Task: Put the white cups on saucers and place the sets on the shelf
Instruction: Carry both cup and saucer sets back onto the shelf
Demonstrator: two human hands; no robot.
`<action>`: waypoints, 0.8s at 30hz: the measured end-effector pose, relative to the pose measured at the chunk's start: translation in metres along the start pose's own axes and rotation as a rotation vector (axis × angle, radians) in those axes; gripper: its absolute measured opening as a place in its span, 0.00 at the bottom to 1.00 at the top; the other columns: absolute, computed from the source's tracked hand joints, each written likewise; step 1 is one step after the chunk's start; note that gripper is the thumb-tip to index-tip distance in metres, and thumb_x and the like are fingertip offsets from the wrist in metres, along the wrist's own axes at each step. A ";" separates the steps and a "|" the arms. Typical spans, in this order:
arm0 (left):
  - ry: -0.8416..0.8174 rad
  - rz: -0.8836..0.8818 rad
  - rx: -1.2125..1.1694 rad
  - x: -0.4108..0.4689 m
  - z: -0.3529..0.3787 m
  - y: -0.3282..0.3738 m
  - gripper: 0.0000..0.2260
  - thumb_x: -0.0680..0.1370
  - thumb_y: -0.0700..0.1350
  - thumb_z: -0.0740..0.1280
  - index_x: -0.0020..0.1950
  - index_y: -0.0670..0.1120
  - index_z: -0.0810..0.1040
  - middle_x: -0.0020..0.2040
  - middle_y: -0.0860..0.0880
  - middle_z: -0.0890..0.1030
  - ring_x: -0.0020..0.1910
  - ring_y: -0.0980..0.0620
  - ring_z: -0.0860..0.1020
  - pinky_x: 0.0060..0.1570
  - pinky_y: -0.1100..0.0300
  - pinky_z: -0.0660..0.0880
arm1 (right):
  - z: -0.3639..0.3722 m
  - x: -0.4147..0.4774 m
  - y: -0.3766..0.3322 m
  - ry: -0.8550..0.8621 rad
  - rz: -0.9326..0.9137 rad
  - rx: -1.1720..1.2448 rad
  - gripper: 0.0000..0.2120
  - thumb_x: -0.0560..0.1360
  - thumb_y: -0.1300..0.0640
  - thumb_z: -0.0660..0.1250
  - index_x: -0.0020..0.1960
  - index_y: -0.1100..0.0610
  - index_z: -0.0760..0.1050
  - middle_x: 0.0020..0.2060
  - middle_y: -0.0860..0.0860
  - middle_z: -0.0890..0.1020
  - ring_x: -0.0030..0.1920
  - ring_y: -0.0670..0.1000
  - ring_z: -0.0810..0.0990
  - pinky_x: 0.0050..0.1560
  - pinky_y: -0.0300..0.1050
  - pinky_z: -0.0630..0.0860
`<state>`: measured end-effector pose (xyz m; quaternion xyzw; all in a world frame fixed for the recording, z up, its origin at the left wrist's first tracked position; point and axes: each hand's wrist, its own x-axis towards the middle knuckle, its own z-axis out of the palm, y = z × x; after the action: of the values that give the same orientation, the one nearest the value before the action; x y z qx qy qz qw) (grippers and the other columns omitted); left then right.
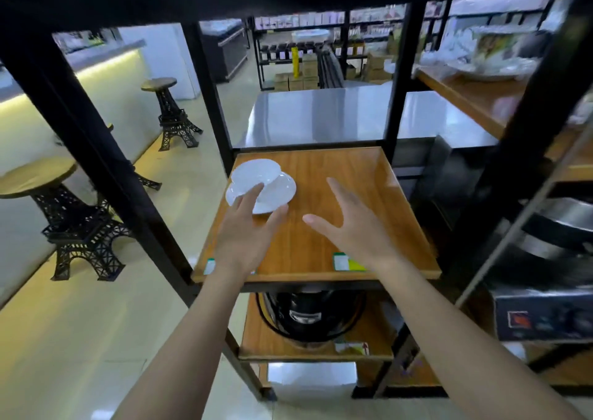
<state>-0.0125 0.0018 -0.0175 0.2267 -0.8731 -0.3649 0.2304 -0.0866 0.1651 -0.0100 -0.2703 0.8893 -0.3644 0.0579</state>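
A white cup [255, 173] rests on a white saucer [278, 192] at the back left of a wooden shelf [346, 201]. My left hand [247, 230] is spread over the set's near edge, fingertips touching the cup and the saucer rim, with no closed grip on either. My right hand [349, 224] hovers open, fingers apart, over the bare middle of the shelf and holds nothing.
Black metal uprights [211, 89] frame the shelf. A lower shelf holds a black appliance [308, 314]. To the right is another rack with a boxed appliance [542, 314]. Eiffel-tower stools [173, 115] stand on the tiled floor at left. Price labels [345, 261] line the shelf's front edge.
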 end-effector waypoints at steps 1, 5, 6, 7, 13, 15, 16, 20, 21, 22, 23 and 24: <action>-0.013 0.018 -0.006 -0.016 0.002 0.004 0.27 0.75 0.61 0.63 0.73 0.56 0.65 0.73 0.52 0.68 0.72 0.51 0.64 0.64 0.57 0.64 | -0.004 -0.014 0.002 -0.014 -0.009 -0.015 0.41 0.72 0.32 0.60 0.77 0.43 0.46 0.78 0.47 0.55 0.77 0.51 0.54 0.73 0.55 0.57; -0.036 0.068 -0.067 -0.074 0.010 0.018 0.34 0.69 0.68 0.60 0.72 0.56 0.67 0.71 0.51 0.70 0.70 0.50 0.67 0.63 0.55 0.65 | -0.020 -0.069 0.012 -0.010 -0.049 -0.027 0.41 0.72 0.34 0.61 0.77 0.44 0.46 0.77 0.49 0.57 0.76 0.52 0.57 0.73 0.54 0.57; -0.040 0.081 -0.062 -0.087 0.012 0.021 0.35 0.68 0.69 0.60 0.71 0.55 0.67 0.71 0.51 0.71 0.70 0.50 0.67 0.64 0.53 0.66 | -0.023 -0.083 0.015 0.006 -0.057 -0.028 0.41 0.72 0.34 0.61 0.77 0.45 0.46 0.77 0.49 0.58 0.76 0.52 0.58 0.73 0.54 0.57; -0.045 0.097 -0.051 -0.098 0.013 0.023 0.34 0.68 0.69 0.59 0.71 0.55 0.68 0.71 0.50 0.71 0.70 0.49 0.67 0.63 0.53 0.66 | -0.026 -0.096 0.017 0.023 -0.061 -0.030 0.41 0.72 0.35 0.61 0.77 0.45 0.47 0.76 0.49 0.59 0.75 0.51 0.58 0.73 0.54 0.57; -0.112 0.210 -0.059 -0.148 0.017 0.051 0.33 0.69 0.68 0.60 0.71 0.55 0.68 0.70 0.51 0.72 0.69 0.51 0.68 0.65 0.56 0.64 | -0.052 -0.166 0.033 0.118 0.022 -0.048 0.41 0.71 0.33 0.60 0.77 0.44 0.45 0.75 0.46 0.61 0.74 0.50 0.62 0.73 0.58 0.60; -0.159 0.270 -0.063 -0.161 0.022 0.065 0.31 0.71 0.66 0.61 0.72 0.55 0.67 0.70 0.52 0.72 0.70 0.51 0.67 0.66 0.54 0.64 | -0.066 -0.192 0.038 0.179 0.065 -0.067 0.42 0.72 0.33 0.60 0.77 0.45 0.45 0.75 0.48 0.60 0.74 0.51 0.61 0.73 0.57 0.60; -0.186 0.304 -0.067 -0.169 0.026 0.072 0.30 0.71 0.65 0.61 0.72 0.56 0.67 0.70 0.51 0.71 0.70 0.50 0.67 0.66 0.53 0.64 | -0.072 -0.206 0.040 0.220 0.090 -0.084 0.42 0.72 0.33 0.60 0.77 0.46 0.45 0.76 0.48 0.60 0.74 0.52 0.61 0.73 0.57 0.60; -0.350 0.473 -0.078 -0.206 0.043 0.102 0.32 0.71 0.68 0.58 0.72 0.57 0.66 0.71 0.51 0.71 0.71 0.50 0.66 0.67 0.50 0.65 | -0.092 -0.274 0.049 0.396 0.241 -0.114 0.41 0.72 0.33 0.60 0.77 0.46 0.46 0.76 0.51 0.60 0.75 0.53 0.60 0.72 0.57 0.61; -0.385 0.524 -0.081 -0.216 0.049 0.109 0.32 0.70 0.69 0.57 0.72 0.57 0.66 0.71 0.51 0.71 0.70 0.50 0.67 0.66 0.52 0.65 | -0.096 -0.293 0.051 0.422 0.279 -0.116 0.41 0.72 0.33 0.60 0.77 0.45 0.46 0.76 0.50 0.61 0.75 0.53 0.60 0.72 0.56 0.61; -0.411 0.569 -0.086 -0.227 0.054 0.119 0.33 0.70 0.69 0.56 0.72 0.56 0.66 0.70 0.51 0.72 0.69 0.50 0.68 0.65 0.53 0.65 | -0.099 -0.313 0.053 0.440 0.315 -0.132 0.41 0.72 0.33 0.60 0.77 0.45 0.46 0.76 0.49 0.61 0.75 0.52 0.60 0.72 0.55 0.61; -0.442 0.604 -0.095 -0.240 0.061 0.129 0.33 0.70 0.69 0.56 0.72 0.56 0.66 0.70 0.51 0.72 0.68 0.50 0.68 0.63 0.54 0.65 | -0.102 -0.334 0.056 0.459 0.352 -0.158 0.42 0.72 0.33 0.60 0.77 0.46 0.46 0.75 0.49 0.61 0.74 0.51 0.61 0.72 0.54 0.61; -0.482 0.632 -0.117 -0.255 0.069 0.140 0.33 0.70 0.68 0.56 0.72 0.55 0.66 0.69 0.51 0.72 0.68 0.50 0.69 0.62 0.56 0.65 | -0.107 -0.355 0.060 0.491 0.388 -0.186 0.42 0.72 0.33 0.60 0.78 0.47 0.47 0.75 0.49 0.62 0.74 0.51 0.62 0.71 0.53 0.61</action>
<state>0.1183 0.2704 -0.0174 -0.1589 -0.9066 -0.3679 0.1322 0.1556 0.4523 -0.0062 -0.0040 0.9411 -0.3181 -0.1146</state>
